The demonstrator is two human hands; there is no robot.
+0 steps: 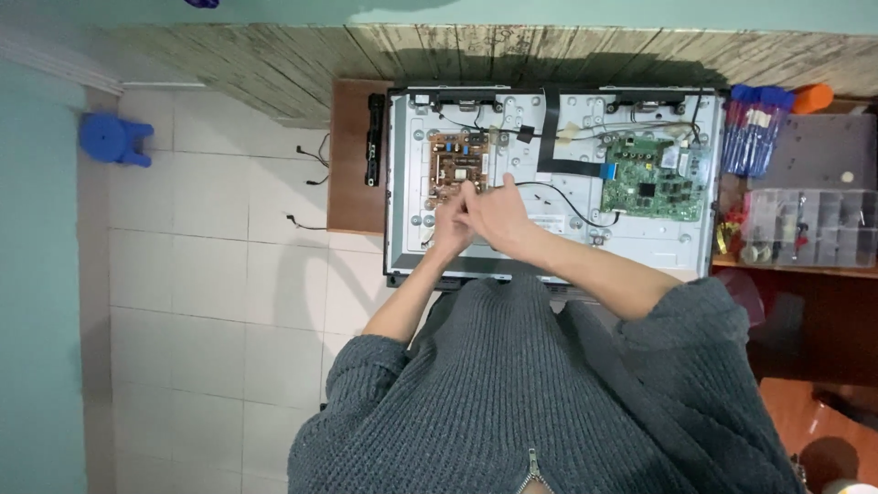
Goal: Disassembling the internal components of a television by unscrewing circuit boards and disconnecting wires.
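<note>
Your left hand (450, 229) and right hand (498, 218) meet, fingers curled, just below the brown power board (457, 165) inside the opened television chassis (412, 238); what they pinch, possibly a cable, stays unclear.

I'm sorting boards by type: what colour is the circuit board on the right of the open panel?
Green, seen clearly in the head view; the board near the hands is brown.
</note>
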